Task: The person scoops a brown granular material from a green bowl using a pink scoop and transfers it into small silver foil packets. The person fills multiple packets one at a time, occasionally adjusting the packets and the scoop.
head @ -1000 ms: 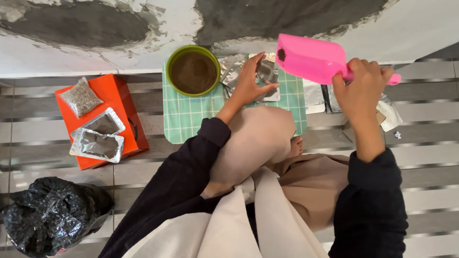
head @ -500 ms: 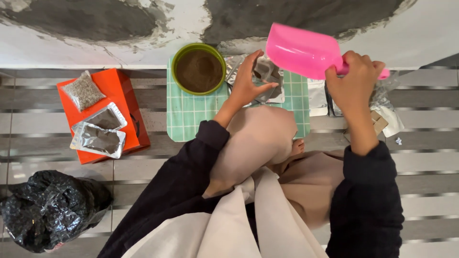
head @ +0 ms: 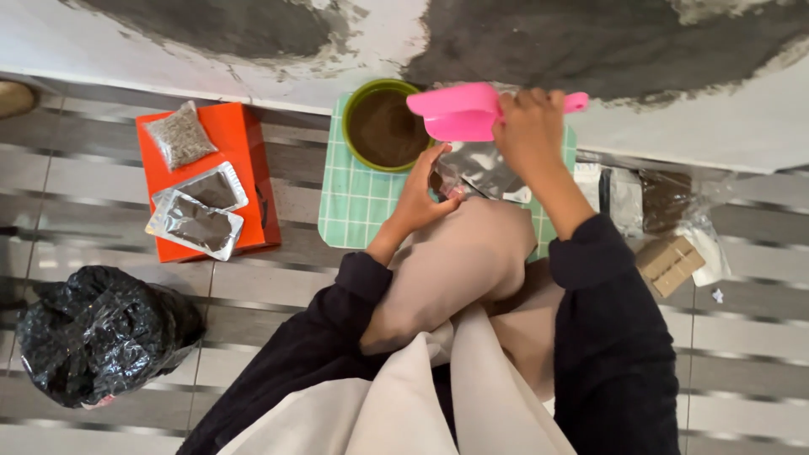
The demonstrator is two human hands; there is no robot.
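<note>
Left hand (head: 421, 195): fingers pinch the silver pouch (head: 482, 171), just near of the green bowl (head: 383, 126).
Right hand (head: 529, 131): closed around the pink scoop (head: 459, 111), its mouth over the bowl's right rim.
Green mat (head: 354, 202): under the bowl.
Orange box (head: 240, 135): well left of the bowl.

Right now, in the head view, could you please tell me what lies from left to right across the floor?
Black plastic bag → orange box carrying foil pouches → green bowl of brown powder → pink scoop in the right hand → cardboard-coloured block.
</note>
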